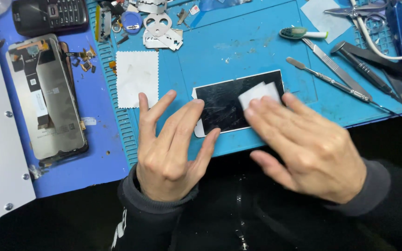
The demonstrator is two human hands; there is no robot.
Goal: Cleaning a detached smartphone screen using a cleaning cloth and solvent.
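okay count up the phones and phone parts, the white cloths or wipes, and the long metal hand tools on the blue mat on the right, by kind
Phones and phone screens: 3 (keypad phone, opened phone, black screen)
White wipes: 3 (square, one under the right hand, top one)
Long metal tools: 3
Total: 9

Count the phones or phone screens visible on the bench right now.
3: black screen panel under both hands, opened phone at left, keypad phone top left. Others may lie hidden among the clutter.

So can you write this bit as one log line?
left hand: steadies phone screen | right hand: presses white wipe on it | blue mat
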